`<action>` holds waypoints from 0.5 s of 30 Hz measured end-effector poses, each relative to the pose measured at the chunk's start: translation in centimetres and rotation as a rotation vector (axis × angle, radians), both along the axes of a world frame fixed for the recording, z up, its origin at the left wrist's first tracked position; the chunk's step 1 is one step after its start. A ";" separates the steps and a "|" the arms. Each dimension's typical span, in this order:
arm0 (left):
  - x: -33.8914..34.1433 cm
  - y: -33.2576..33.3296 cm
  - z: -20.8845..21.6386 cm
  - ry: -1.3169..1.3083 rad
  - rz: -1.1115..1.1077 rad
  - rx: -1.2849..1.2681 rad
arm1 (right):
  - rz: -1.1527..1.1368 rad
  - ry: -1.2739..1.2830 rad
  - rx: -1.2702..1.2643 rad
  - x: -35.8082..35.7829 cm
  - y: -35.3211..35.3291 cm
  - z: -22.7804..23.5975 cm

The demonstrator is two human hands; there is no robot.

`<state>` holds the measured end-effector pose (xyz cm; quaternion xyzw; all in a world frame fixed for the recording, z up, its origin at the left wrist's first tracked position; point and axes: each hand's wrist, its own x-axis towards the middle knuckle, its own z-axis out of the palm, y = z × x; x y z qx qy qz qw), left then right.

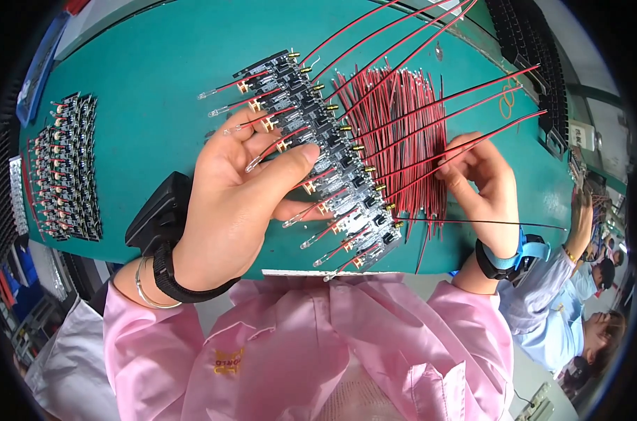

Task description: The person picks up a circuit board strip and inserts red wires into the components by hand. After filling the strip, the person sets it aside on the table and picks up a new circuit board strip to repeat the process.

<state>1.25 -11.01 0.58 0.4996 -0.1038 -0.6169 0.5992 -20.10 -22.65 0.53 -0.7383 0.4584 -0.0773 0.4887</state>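
My left hand [227,193] grips a long panel of black circuit boards [341,175], thumb on top and fingers beneath. The panel slants from upper left to lower right. Small clear-tipped LEDs on short red-and-black leads stick out along its left side, beside white connectors. Several long red-and-black wires [409,38] run out from its right edge. My right hand [483,193] is closed in a pinch, thumb and forefinger on one of these wires near the right side of a pile of loose red-and-black wires [395,119]. The panel partly covers that pile.
A stack of similar board panels [66,168] lies at the left of the green table [157,91]. Yellow rubber bands [506,104] rest at the far right. A blue bin [41,67] stands at the far left edge. Another person in light blue [553,326] is at the right.
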 end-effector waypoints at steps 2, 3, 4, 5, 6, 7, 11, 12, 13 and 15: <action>0.2 0.2 -0.1 -0.020 0.009 0.011 | -0.081 -0.238 0.086 1.1 0.2 -0.2; 0.4 0.4 -0.1 -0.038 0.018 0.021 | -0.057 -0.263 0.100 1.5 0.2 0.0; 0.4 0.7 -0.2 -0.061 0.034 0.034 | -0.084 -0.265 0.075 1.4 0.3 0.5; 0.3 0.5 -0.1 -0.022 -0.028 0.004 | -0.120 -0.292 0.045 1.1 0.6 1.0; 0.6 1.1 -0.8 -0.032 -0.014 0.004 | -0.144 -0.305 0.000 1.1 0.6 -0.6; 0.6 0.9 -1.2 -0.045 -0.037 -0.053 | -0.203 -0.311 -0.055 0.0 0.6 -1.7; -1.0 -0.4 -2.1 0.103 0.034 -0.223 | -0.126 -0.114 -0.129 -1.4 0.6 0.6; -0.4 -0.2 -2.0 0.063 0.077 -0.220 | -0.077 -0.125 -0.131 -0.4 1.1 1.8; 0.2 0.0 -1.9 0.053 0.098 -0.204 | -0.042 -0.157 -0.126 0.3 0.7 1.2; 0.6 -0.1 -1.8 0.088 0.100 -0.176 | 0.099 -0.231 -0.040 0.6 0.3 0.8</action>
